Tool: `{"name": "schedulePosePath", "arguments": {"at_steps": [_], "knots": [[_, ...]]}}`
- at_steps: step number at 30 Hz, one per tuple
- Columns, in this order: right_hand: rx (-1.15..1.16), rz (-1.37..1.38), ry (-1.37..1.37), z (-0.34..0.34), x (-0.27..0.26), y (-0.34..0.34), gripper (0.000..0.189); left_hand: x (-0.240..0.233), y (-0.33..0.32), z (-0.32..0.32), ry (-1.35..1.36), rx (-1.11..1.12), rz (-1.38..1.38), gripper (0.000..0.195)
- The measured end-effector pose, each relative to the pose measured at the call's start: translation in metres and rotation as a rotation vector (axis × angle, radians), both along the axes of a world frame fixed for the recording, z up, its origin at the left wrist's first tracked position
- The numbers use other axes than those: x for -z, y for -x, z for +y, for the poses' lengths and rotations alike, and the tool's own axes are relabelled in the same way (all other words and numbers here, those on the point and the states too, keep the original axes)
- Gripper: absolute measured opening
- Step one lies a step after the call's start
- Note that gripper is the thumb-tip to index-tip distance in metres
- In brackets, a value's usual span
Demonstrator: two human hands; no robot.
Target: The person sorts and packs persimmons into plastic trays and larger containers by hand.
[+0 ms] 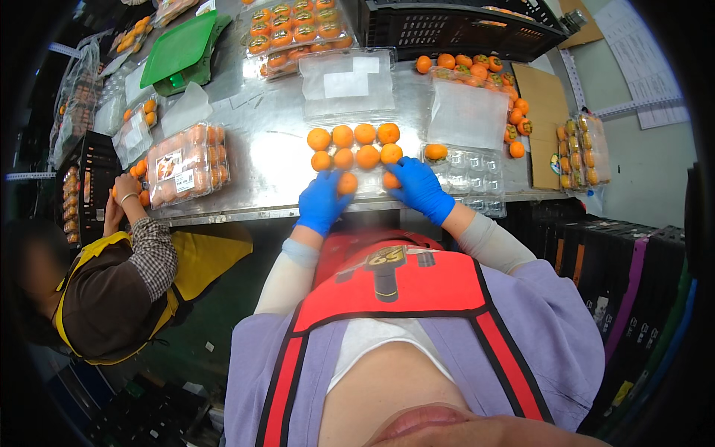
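Note:
A clear plastic tray (pixel 366 181) lies before me on the metal table, with orange persimmons (pixel 365 134) in two full rows of its cups. In the row nearest me, my left hand (pixel 323 201), in a blue glove, is closed around a persimmon (pixel 347 183) at the left. Across from it, my right hand (pixel 422 189), gloved too, has its fingers on another persimmon (pixel 391 180). The middle cups between the hands hold no fruit. To the right, a single persimmon (pixel 435 151) sits in a further clear tray (pixel 472 173).
Loose persimmons (pixel 516 149) lie beside a cardboard sheet (pixel 539 128) at right. A black crate (pixel 458 31) and a green scale (pixel 181 47) stand farther back. Packed persimmons (pixel 190 165) stand at left, near a co-worker in a yellow apron (pixel 209 260). The table's front edge (pixel 257 214) runs before me.

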State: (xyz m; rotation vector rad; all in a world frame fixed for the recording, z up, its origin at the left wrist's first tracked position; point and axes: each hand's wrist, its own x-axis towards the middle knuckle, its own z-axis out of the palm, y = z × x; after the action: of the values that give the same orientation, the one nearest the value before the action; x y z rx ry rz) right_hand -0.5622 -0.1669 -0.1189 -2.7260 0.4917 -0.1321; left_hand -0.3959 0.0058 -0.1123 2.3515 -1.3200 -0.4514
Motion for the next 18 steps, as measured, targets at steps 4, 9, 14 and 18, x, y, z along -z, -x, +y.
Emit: {"name": "schedulePosePath", "arguments": {"at_steps": [4,9,14,18], "knots": [[0.171,-0.142,-0.681,-0.003,-0.02,0.005,0.045,-0.006,0.001,0.005,0.216,-0.012,0.277,0.049],[-0.039,-0.319,-0.774,0.007,-0.095,-0.016,0.052,-0.046,0.008,-0.011,0.45,-0.044,1.106,0.049],[-0.128,-0.527,-0.654,0.016,-0.121,-0.03,0.055,-0.074,0.01,-0.017,0.591,-0.149,1.416,0.053],[-0.067,-0.556,-0.751,0.022,-0.119,-0.038,0.059,-0.083,0.011,-0.02,0.733,-0.023,1.63,0.055]]}}
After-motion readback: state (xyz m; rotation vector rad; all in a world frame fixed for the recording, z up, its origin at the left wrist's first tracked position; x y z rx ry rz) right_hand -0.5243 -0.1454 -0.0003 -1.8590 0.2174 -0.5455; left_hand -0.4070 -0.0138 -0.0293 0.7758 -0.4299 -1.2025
